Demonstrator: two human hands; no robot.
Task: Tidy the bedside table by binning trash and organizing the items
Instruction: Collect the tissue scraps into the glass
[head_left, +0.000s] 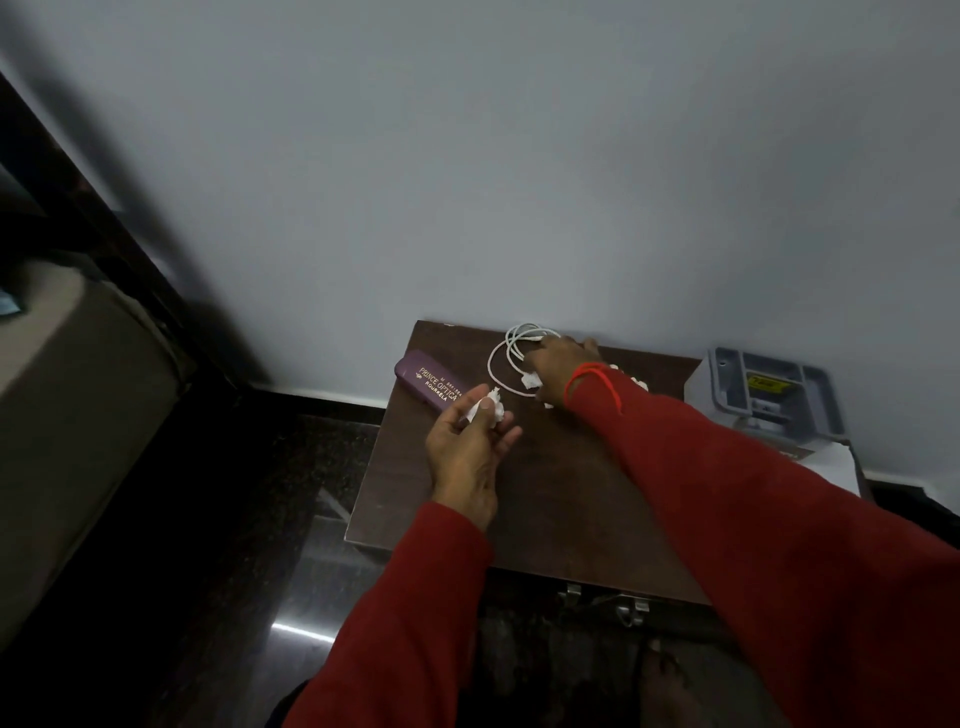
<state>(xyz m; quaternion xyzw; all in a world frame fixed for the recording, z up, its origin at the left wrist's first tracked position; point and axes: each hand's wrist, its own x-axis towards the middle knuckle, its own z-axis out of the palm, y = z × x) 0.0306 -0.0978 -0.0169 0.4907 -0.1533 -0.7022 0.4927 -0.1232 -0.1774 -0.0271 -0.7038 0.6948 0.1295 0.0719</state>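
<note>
On the dark brown bedside table (561, 499) lies a purple spectacle case (427, 382) at the back left. Beside it a coiled white cable (511, 353) rests near the wall. My left hand (470, 457) hovers over the table, palm up, pinching a crumpled white tissue scrap (491, 408) under its thumb. My right hand (563, 371) reaches across to the cable's right side and grips another white tissue scrap (531, 382). More white scraps (636, 382) peek out behind my right wrist, partly hidden by the red sleeve.
A grey plastic device (769, 395) sits on white paper (826, 462) right of the table, against the wall. A beige bed or mattress edge (78, 405) stands to the left across dark polished floor (260, 519). Metal latches (628, 608) show at the table's front.
</note>
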